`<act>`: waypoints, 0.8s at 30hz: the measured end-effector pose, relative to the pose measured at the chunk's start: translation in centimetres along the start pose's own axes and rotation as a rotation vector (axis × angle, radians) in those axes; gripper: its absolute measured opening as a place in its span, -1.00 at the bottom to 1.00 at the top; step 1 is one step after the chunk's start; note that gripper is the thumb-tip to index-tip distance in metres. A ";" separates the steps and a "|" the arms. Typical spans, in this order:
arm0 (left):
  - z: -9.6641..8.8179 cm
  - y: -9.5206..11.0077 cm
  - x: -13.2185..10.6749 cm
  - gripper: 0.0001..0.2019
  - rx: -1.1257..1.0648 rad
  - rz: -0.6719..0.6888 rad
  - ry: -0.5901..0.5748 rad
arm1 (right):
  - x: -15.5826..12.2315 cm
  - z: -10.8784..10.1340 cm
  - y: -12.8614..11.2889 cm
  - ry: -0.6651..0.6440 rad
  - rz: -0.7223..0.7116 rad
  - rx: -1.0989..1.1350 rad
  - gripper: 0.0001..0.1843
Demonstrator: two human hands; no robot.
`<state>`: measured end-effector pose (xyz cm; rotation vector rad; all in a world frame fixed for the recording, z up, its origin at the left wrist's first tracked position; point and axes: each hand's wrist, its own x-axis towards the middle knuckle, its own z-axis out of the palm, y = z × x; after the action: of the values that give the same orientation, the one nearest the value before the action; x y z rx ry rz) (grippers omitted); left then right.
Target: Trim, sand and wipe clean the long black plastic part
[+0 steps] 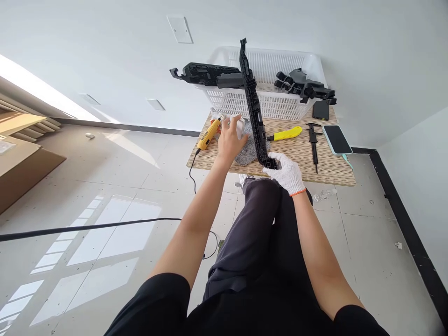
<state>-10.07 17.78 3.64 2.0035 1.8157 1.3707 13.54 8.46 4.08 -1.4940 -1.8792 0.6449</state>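
My right hand [285,173], in a white knit glove with an orange cuff, grips the lower end of a long black plastic trim piece [256,107]. The piece stands tilted upward, its narrow hooked tip in front of the basket. My bare left hand [230,142] is over a grey speckled cloth [249,147], fingers apart. Close to its fingertips is a small white object [240,127], partly covered, whose kind I cannot make out. Just left of that hand lies a yellow corded power tool [209,135].
A white plastic basket [280,105] holds more black plastic parts [304,86]. On the wooden table [325,175] lie a yellow utility knife [287,134], a black caliper [313,144], a phone [337,140] with a cable, and a dark square object [321,110]. A black cable [105,226] crosses the left side.
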 end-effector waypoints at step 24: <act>-7.8 8.1 -1.4 -0.38 0.371 0.355 -0.592 | 1.2 0.4 0.8 -0.059 0.001 -0.040 -0.36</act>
<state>-9.07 10.70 12.49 2.6388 1.5587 0.3966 13.62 9.79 3.43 -1.5161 -1.9461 0.6622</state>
